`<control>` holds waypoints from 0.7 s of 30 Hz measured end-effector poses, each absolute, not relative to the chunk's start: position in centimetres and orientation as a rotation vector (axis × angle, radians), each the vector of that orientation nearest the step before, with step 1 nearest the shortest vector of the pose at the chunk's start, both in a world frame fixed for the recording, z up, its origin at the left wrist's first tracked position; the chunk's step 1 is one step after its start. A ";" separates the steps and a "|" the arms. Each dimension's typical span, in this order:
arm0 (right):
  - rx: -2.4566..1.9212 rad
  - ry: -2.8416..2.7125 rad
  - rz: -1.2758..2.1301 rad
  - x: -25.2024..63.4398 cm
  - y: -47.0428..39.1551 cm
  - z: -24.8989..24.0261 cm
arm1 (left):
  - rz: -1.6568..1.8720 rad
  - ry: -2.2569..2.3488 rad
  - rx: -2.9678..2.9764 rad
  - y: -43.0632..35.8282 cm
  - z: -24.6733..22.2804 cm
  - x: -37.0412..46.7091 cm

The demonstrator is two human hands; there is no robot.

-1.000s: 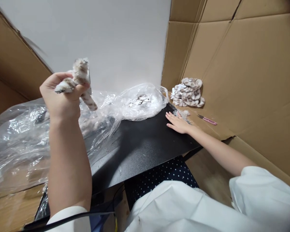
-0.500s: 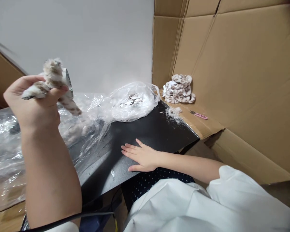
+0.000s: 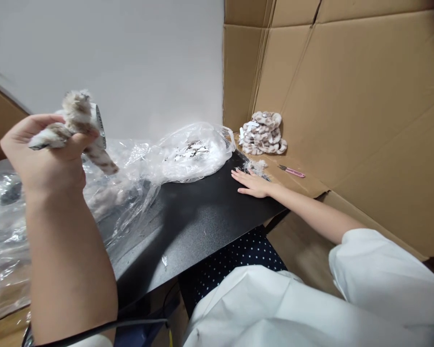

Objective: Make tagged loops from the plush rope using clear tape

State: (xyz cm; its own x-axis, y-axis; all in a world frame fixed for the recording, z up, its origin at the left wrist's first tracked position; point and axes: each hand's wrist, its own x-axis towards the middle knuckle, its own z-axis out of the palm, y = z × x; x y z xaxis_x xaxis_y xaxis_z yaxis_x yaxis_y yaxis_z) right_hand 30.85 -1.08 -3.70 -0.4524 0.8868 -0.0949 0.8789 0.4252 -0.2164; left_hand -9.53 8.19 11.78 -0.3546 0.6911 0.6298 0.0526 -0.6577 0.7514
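Note:
My left hand [image 3: 52, 154] is raised over the left side of the table, closed around a spotted plush piece [image 3: 77, 113] in white and brown with furry limbs sticking out. A round white tag or roll [image 3: 100, 126] with dark print shows behind the plush; its full shape is hidden. At the right, my right hand [image 3: 253, 184] lies flat on the black tabletop [image 3: 202, 212], fingers stretched out. Its far edge is beside a small heap of pale fluff [image 3: 258, 167], and I cannot tell whether they touch.
A clear plastic bag [image 3: 198, 159] with white and dark scraps stands at the back. Larger plastic sheeting [image 3: 7, 226] covers the left. Stacked spotted plush pieces [image 3: 264, 135] and pink thread snips [image 3: 292, 171] lie on cardboard at right. A cardboard wall [image 3: 361, 96] rises there.
My right hand has slid away from the table's front edge, toward the back right and the fluff. My left hand keeps its hold on the plush; the view has shifted slightly.

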 end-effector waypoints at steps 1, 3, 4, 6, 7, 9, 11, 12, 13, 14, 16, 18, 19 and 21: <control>-1.663 -2.601 0.353 31.3 -0.8 -3.6 | 2.107 0.995 1.425 7.9 11.9 -9.3; -1.726 -2.534 0.318 31.5 -0.7 -3.2 | 2.153 1.035 1.393 7.5 11.9 -8.9; -1.737 -2.493 0.299 31.3 -0.9 -3.0 | 2.140 1.059 1.402 7.3 12.0 -8.7; -1.695 -2.432 0.270 30.3 -1.8 -2.3 | 2.119 1.113 1.421 7.1 11.9 -8.5; -1.644 -2.425 0.265 29.6 -2.6 -2.0 | 2.120 1.127 1.427 7.1 11.8 -8.5; -1.501 -2.480 0.286 27.7 -4.6 -1.7 | 2.120 1.151 1.434 7.3 11.6 -8.5; -1.331 -2.591 0.347 25.7 -6.6 -1.8 | 2.100 1.178 1.452 7.6 11.3 -8.5; -1.247 -2.644 0.383 24.8 -7.5 -2.0 | 2.080 1.193 1.462 7.6 11.2 -8.4; -1.175 -2.683 0.417 24.0 -8.2 -2.3 | 2.057 1.207 1.472 7.7 11.1 -8.3; -1.125 -2.710 0.448 23.4 -8.7 -2.7 | 2.042 1.214 1.484 7.7 11.0 -8.2; -1.100 -2.728 0.487 22.9 -9.0 -3.4 | 2.047 1.195 1.512 7.7 10.9 -7.9; -1.148 -2.727 0.489 23.4 -8.5 -3.8 | 2.057 1.178 1.517 7.6 10.9 -7.6; -1.187 -2.724 0.478 24.0 -8.0 -3.9 | 2.055 1.180 1.508 7.5 10.9 -7.5; -1.279 -2.710 0.438 25.8 -6.7 -3.8 | 2.035 1.194 1.480 7.4 10.9 -7.3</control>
State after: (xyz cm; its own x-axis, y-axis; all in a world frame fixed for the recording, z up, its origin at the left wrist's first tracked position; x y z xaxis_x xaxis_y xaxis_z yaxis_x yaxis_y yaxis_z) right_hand 25.79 -6.72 -3.83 -0.6380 0.7698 -0.0210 0.7372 0.6027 -0.3054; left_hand -7.28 7.35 10.87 -0.3901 0.6962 0.6026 0.1868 -0.5810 0.7922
